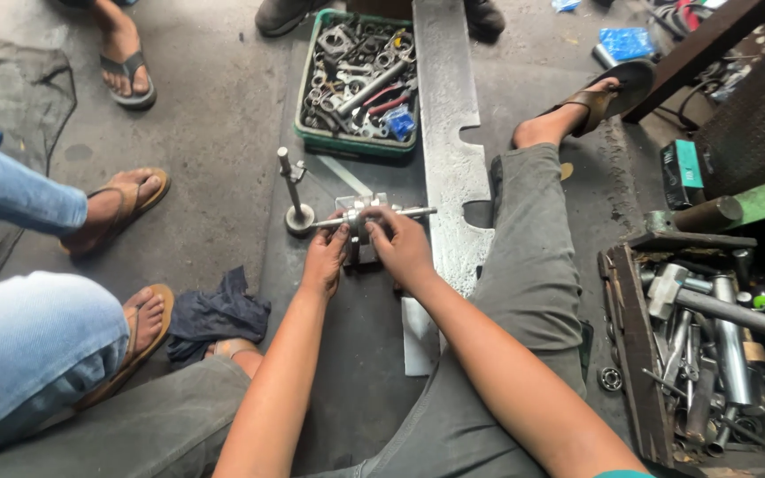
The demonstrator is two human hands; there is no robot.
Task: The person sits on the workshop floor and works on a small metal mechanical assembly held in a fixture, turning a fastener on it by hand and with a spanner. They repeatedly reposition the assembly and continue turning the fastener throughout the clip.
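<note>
Here we have both hands on a small metal assembly on the workshop floor, just beside the long steel plate. Our left hand closes around the metal block, and our right hand pinches the shiny rod lying across its top. We'd best keep the block braced flat and the rod level. The green tray of tools sits beyond, toward the far edge.

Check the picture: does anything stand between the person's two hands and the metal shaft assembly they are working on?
Nothing visible does. The left hand and right hand both already grip the metal shaft assembly directly, above the small block on the floor.
</note>
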